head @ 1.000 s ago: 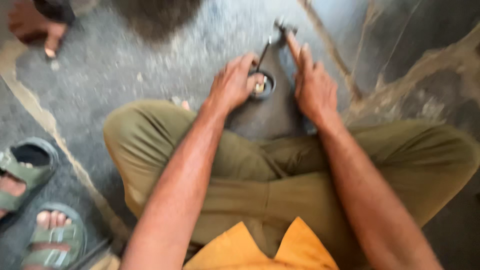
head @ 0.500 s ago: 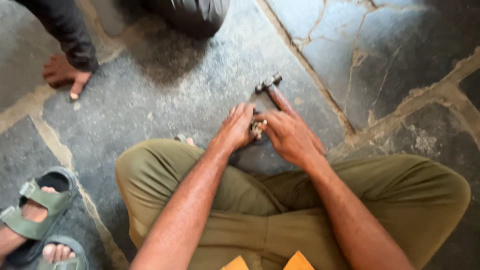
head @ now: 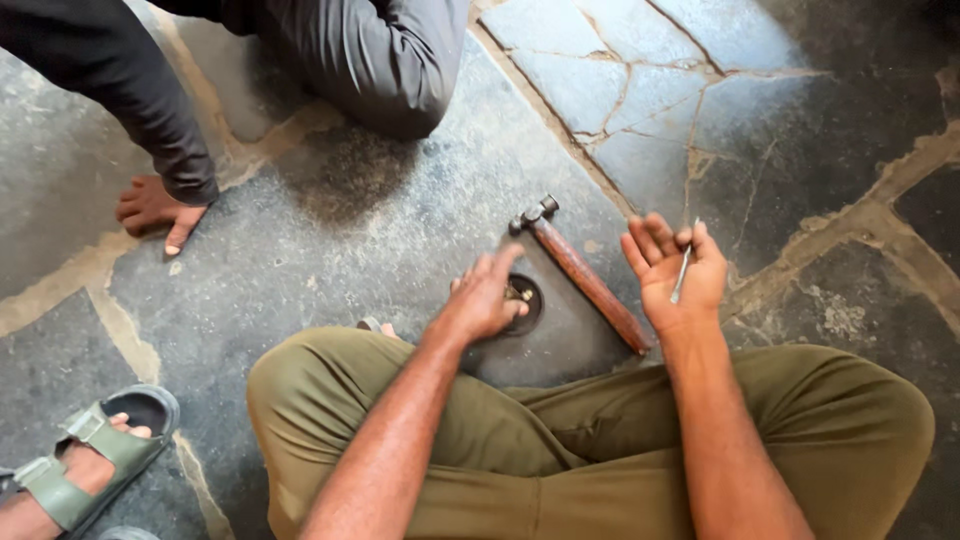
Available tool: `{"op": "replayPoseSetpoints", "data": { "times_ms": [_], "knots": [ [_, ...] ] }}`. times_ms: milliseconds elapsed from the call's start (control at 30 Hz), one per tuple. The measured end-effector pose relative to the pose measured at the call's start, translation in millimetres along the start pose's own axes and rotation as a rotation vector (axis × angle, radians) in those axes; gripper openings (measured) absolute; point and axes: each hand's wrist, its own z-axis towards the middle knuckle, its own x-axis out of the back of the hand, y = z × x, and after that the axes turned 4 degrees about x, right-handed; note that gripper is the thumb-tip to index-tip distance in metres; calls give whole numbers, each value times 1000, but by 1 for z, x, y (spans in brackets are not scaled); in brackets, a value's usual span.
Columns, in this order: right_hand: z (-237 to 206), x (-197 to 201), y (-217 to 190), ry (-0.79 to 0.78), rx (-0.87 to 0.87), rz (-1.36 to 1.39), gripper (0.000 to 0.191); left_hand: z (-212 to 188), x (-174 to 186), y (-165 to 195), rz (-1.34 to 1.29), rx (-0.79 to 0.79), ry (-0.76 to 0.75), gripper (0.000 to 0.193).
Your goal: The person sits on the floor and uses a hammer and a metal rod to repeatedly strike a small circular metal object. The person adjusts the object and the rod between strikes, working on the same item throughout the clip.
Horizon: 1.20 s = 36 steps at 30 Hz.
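- The stone floor [head: 400,240] fills the view: dark grey slabs with pale, cracked joints running between them.
- The person sits cross-legged on it in olive trousers [head: 560,450], both forearms reaching forward over the knees.
- Another person in dark grey clothing [head: 380,60] crouches at the top of the view, one bare foot [head: 155,210] planted on the floor well apart from the work.
- At the lower left, a third person's foot in a green sandal [head: 90,460] rests on the floor.
- A hammer [head: 585,275] with a reddish wooden handle lies on the floor between the two hands, its metal head pointing away from the person, its handle end just beside the right wrist.
- The right hand [head: 675,270] is turned palm up, fingers spread loosely, with a thin metal pin [head: 683,270] pinched between thumb and fingers.
- The left hand [head: 485,300] presses down with fingers bent onto a small dark round part [head: 525,300] on the floor, covering its near side.
- A small brass-coloured piece [head: 518,293] sits in the middle of that round part; the fingers partly hide it.
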Motion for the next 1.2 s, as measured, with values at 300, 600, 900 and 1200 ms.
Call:
{"op": "replayPoseSetpoints", "data": {
  "times_ms": [300, 600, 900, 1200],
  "knots": [
    [-4, -4, -8, 94, 28, -31, 34, -7, 14, -1, -69, 112, -5, 88],
    [-37, -15, 40, -137, 434, -1022, 23, 0, 15, 0, -221, -89, 207, 45],
    [-65, -42, 52, -537, 455, -1043, 15, -18, 37, 40, -361, -415, 135, 44],
    [-63, -38, 61, -456, 381, -995, 22, -14, 30, 38, -359, -393, 180, 23]
  ]
}}
